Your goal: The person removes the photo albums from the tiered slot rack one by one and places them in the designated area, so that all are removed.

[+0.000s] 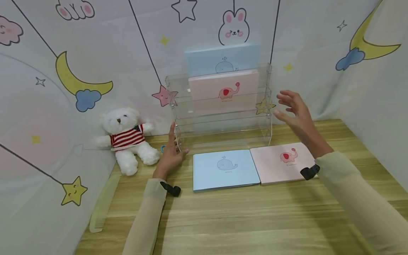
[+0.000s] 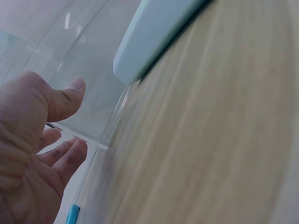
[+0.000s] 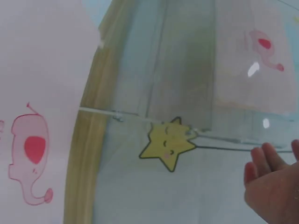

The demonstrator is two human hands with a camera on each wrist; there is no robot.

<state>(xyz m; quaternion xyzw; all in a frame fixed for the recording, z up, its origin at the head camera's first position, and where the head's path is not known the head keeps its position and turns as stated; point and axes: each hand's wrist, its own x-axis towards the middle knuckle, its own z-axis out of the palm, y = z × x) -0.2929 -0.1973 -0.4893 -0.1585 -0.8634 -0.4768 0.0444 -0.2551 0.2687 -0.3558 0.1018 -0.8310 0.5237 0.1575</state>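
A clear acrylic tiered rack [image 1: 220, 124] stands at the back of the table. In its upper tiers lean a blue whale booklet [image 1: 204, 62] and, in front of it, a pink elephant booklet [image 1: 205, 88]. My left hand [image 1: 170, 157] is at the rack's lower left corner, thumb and fingers spread around its side edge. Off the rack's right side, my right hand [image 1: 296, 111] is raised with nothing in it, its fingers loosely bent. Before the rack lie another blue whale booklet [image 1: 207, 177] and another pink elephant booklet [image 1: 271, 163], side by side.
A white teddy bear [image 1: 121, 124] in a striped shirt sits left of the rack. Near the table's left edge lies a pale comb [image 1: 105, 203]. A small blue ring-shaped thing [image 1: 163, 148] shows behind the left hand. A printed curtain [image 1: 204, 35] hangs close behind.
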